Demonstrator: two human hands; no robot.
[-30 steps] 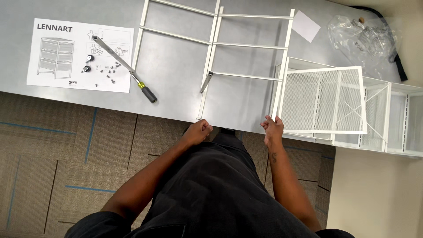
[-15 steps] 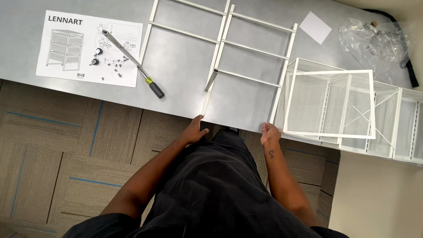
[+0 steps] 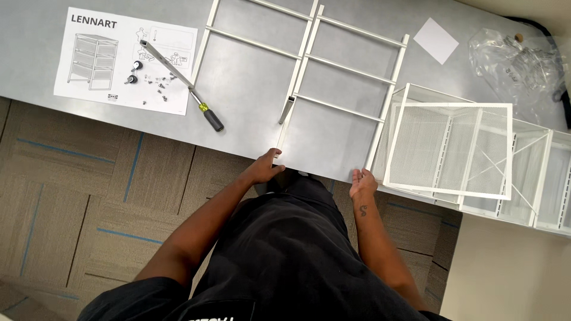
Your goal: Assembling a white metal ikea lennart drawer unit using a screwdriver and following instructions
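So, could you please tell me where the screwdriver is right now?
In the head view, the screwdriver lies on the grey table at upper left, its tip on the instruction sheet, just left of the white ladder-like frame.

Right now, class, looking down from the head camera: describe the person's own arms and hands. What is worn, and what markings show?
Both arms are bare from the short black sleeves down. The left hand and right hand wear no gloves, and no rings or watch can be made out. A small dark tattoo marks the right forearm near the wrist. The black shirt has faint pale print at the bottom edge.
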